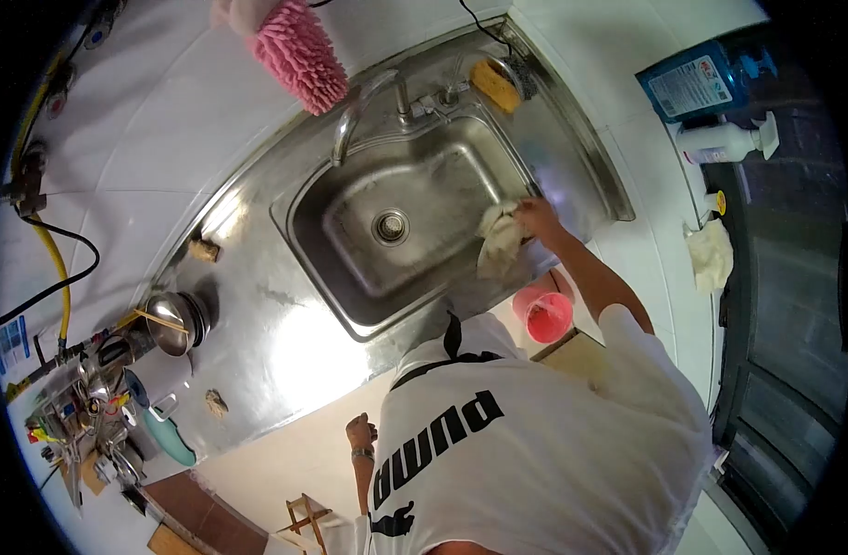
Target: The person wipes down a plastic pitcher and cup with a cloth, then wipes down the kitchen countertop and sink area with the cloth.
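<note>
At the right rim of the steel sink [294, 208], my right hand [538, 218] is closed on a pale, crumpled cloth [501, 242]. The cloth hangs partly over the sink's inner wall and partly on the counter edge. My left hand [360, 431] is down at my side, in front of the counter, with its fingers curled and nothing visible in them. A watch [362, 452] is on that wrist. The curved metal faucet [359, 106] stands behind the basin, and the drain [391, 227] shows in the basin floor.
A pink bucket [546, 314] stands below the counter at right. Stacked metal bowls [172, 324] and a crowded utensil holder [96, 398] are at left. A yellow sponge [494, 85] lies behind the sink; a blue bottle [692, 83] and white spray bottle [725, 141] stand by the window.
</note>
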Demonstrator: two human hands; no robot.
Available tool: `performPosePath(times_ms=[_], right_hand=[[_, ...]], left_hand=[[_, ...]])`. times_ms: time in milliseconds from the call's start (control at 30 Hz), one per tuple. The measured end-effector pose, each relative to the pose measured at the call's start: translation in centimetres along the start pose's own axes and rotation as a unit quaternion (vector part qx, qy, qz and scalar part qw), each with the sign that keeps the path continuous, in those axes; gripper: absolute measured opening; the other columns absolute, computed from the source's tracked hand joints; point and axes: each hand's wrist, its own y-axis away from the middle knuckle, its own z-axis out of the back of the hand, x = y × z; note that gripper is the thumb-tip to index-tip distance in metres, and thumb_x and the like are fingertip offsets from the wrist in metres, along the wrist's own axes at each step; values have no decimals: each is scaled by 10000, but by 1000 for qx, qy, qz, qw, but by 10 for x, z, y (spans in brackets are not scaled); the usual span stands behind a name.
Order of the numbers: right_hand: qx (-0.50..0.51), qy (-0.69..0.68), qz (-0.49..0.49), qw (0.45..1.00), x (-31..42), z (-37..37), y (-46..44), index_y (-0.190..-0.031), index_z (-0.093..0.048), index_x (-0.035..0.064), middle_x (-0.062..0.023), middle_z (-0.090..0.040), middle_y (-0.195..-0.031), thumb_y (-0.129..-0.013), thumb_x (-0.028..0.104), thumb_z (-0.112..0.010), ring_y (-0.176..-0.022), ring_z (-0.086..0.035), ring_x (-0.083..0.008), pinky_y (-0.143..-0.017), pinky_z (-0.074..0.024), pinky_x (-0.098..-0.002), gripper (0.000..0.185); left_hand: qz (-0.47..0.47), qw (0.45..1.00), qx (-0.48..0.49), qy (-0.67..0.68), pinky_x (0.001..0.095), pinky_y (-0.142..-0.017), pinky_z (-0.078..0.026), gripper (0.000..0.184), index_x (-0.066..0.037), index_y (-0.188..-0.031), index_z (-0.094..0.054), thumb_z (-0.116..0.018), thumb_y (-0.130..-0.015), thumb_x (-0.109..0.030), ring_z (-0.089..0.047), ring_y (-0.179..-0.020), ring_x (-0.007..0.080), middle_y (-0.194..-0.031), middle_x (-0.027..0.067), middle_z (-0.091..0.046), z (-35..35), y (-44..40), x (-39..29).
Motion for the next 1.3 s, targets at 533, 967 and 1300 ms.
performPosePath(times_ms=[533, 967, 1300], right_hand=[[126, -402, 86, 903, 178, 5, -122, -1351, -381, 133, -40, -422, -1317, -860, 403, -499, -1193, -411, -211, -987, -308, -466, 572], [-36, -178, 245, 952, 215, -20, -140, -1338, -370, 26, -211, -323, -1393, -834, 500, -496, -1280, -332, -311, -1039, -258, -372, 703], [15, -217, 258, 941, 218, -8, -160, -1169, -539, 22, -154, -531, -1198, -822, 495, -535, -1090, -497, -261, -892, -406, -389, 587]], left_hand=[[188, 975, -76, 90, 270, -352, -410, 209, -2, -819, -556, -539, -848, -208, -467, -393, 135, -525, 45, -493, 8, 17, -83], [209, 971, -79, 85, 269, -356, -429, 222, -11, -771, -567, -544, -842, -220, -487, -403, 136, -545, 49, -507, 15, -14, -98], [194, 978, -48, 63, 266, -358, -428, 241, -8, -763, -571, -551, -848, -232, -495, -415, 138, -563, 49, -512, 12, -23, -113]])
